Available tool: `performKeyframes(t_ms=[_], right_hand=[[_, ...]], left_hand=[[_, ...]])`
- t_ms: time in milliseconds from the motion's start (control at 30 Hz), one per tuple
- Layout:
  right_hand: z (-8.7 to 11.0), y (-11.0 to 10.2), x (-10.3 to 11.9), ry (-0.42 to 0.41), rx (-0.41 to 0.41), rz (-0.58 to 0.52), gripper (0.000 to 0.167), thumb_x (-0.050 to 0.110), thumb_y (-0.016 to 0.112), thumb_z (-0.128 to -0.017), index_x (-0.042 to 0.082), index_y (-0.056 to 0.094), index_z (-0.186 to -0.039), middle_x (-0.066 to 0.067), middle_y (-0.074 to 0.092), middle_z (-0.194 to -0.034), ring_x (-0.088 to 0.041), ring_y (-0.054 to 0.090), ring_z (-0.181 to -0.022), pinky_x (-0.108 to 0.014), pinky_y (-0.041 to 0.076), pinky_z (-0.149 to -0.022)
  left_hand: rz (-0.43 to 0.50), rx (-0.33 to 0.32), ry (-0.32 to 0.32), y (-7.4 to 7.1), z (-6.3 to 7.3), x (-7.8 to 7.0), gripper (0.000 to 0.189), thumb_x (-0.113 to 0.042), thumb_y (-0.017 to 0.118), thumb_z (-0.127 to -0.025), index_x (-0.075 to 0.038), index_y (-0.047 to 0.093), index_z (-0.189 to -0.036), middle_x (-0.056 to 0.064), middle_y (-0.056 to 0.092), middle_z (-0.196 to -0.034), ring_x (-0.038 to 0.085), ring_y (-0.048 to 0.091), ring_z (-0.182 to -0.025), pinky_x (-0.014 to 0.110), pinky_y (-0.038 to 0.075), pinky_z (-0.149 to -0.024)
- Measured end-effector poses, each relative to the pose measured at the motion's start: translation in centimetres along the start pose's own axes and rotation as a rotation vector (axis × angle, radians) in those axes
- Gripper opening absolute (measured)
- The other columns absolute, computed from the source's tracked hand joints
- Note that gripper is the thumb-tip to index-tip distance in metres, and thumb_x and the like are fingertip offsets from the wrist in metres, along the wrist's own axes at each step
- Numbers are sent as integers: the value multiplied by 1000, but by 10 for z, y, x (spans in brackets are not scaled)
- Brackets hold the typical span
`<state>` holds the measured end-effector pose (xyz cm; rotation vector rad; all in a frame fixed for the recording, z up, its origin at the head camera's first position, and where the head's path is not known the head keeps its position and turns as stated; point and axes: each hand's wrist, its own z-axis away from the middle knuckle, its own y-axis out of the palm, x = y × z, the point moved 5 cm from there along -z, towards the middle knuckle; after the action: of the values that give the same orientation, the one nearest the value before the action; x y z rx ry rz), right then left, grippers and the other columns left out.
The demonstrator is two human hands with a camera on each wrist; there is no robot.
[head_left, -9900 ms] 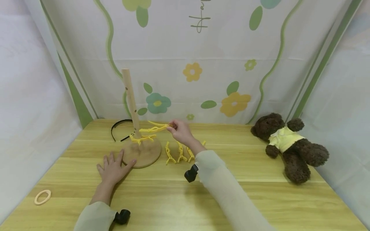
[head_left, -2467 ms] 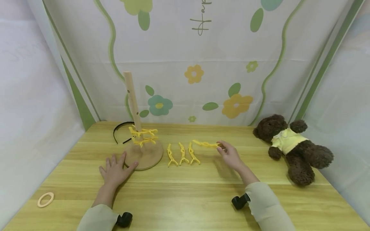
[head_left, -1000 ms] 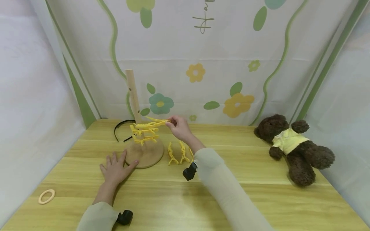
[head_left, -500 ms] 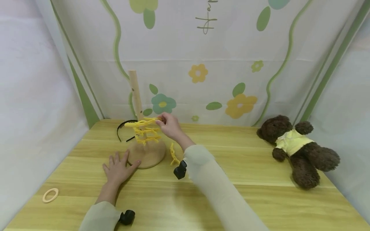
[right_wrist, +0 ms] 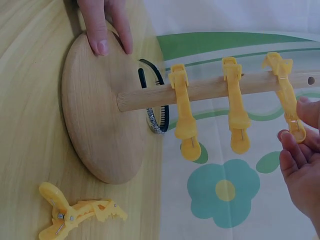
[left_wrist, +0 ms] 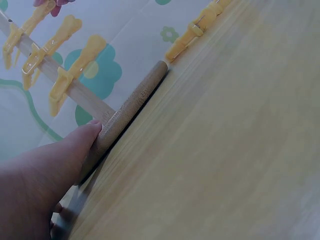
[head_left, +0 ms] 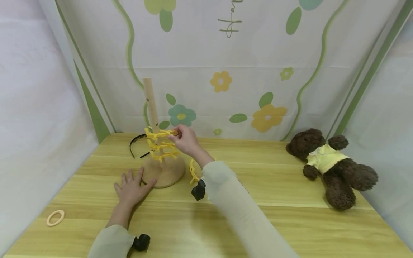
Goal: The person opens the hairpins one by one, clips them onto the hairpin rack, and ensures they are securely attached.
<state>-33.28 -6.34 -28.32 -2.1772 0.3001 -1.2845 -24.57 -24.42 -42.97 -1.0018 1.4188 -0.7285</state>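
Note:
An upright wooden post (head_left: 150,104) rises from a round wooden base (head_left: 169,173). My left hand (head_left: 131,189) rests with spread fingers at the base's left edge, thumb and a fingertip on it. With thumb and fingers, my right hand (head_left: 186,141) pinches the handle end of a yellow alligator hair clip (right_wrist: 285,92), whose jaws are around the post. Below it, a second clip (right_wrist: 236,105) and a third clip (right_wrist: 183,110) grip the post, one under the other. Another yellow clip (right_wrist: 75,215) lies on the table right of the base, partly covered by my right sleeve in the head view.
Behind the post lies a black toothed headband (head_left: 133,144). A pale ring (head_left: 55,218) is at the table's left front. At the right lies a brown teddy bear (head_left: 326,161) in a yellow top. A flower-printed white cloth (head_left: 200,46) hangs behind the wooden table (head_left: 180,229).
Since 2.5 seconds ago my right hand has carried a clip from the right side of the table to the post, and its jaws now sit around it above two others. My left hand stays put.

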Motion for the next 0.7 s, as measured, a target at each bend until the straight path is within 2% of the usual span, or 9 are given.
performKeyframes(t_ms=[400,567,700], right_hand=[[3,0,0,10,3,-48,30,20,62,-81,2,57,-105,-2,53,-88,-11,51,-74,-19,43,-59],[4,-1,-1,12,1,-65,37,22,62,-80,4,55,-112,-6,54,-102,-14,50,-83,-20,43,-63],[6,-6,1,-21,-1,-77,45,24,63,-80,5,50,-119,-10,52,-110,-17,49,-89,-23,42,-69]], left_hand=[[8,-4,-1,2,-1,2,86,-66,36,-78,-6,19,-137,37,5,-132,55,-6,-117,67,-13,-80],[4,1,-5,1,0,1,86,-66,36,-77,-6,19,-137,36,4,-133,54,-7,-117,66,-13,-81],[1,9,-9,2,0,1,87,-67,35,-77,-7,19,-137,36,3,-133,53,-7,-118,66,-13,-81]])
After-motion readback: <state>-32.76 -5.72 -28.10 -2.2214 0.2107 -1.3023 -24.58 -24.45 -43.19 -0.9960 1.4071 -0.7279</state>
